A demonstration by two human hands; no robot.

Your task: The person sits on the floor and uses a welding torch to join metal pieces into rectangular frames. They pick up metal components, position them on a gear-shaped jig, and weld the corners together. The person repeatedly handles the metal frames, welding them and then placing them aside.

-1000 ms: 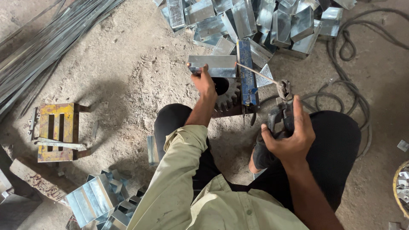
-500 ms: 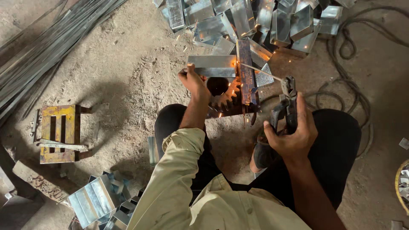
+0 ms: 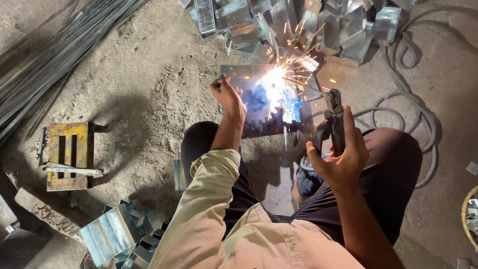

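Sparks [image 3: 279, 82] fly mid-weld just beyond the right hand [image 3: 338, 154] gripping the holder [image 3: 334, 117], left hand [image 3: 226, 94] steadying the sheet [image 3: 239, 74], seam seemingly unfinished.

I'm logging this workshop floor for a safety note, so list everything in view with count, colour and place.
metal piece being welded: one, grey, floor ahead of the knees, bright sparks at its right end
electrode holder: one, dark, in the right hand, rod reaching to the sparks
folded sheet-metal boxes: a pile, count unclear, silvery, top of view
more folded boxes: several, silvery, bottom left
metal strips: a bundle, grey, top left
slotted metal block: one, yellow and rusty, left
cable: grey, looped on the floor at right
left hand: steadies the welded piece's left end
right hand: closed round the holder's grip
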